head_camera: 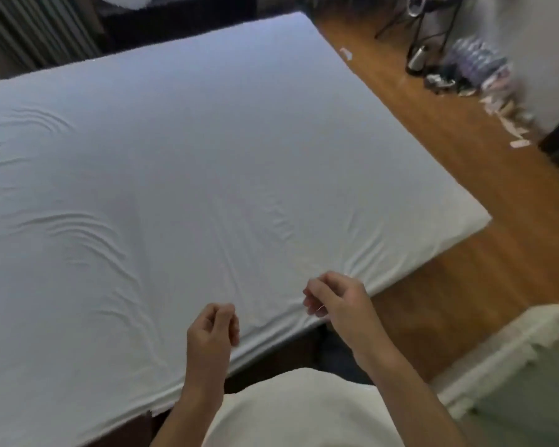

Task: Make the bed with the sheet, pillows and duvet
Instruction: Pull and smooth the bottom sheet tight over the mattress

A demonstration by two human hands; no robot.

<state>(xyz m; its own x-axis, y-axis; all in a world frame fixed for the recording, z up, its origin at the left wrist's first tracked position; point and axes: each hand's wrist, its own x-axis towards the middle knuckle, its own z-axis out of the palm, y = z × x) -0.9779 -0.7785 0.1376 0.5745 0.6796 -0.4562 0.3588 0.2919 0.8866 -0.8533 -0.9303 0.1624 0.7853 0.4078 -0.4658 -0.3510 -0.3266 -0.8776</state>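
White fitted sheet (pixel 207 162) lies stretched over the bed, filling the view from nine o'clock across to three, with ripples toward nine. Left hand (pixel 212 330) hovers at six o'clock, fingers loosely curled, holding nothing. Right hand (pixel 336 301) hangs at five o'clock above the sheet's near edge, fingers curled too, nothing gripped. Wooden floor (pixel 449 156) runs along three o'clock.

A home bedroom: a bed (pixel 207 172) covered in a white fitted sheet (pixel 175 221) stands on a wood floor (pixel 465 285), with a radiator (pixel 36 30) behind it, a kettle (pixel 417 59) and scattered clutter (pixel 484 75) along the wall.
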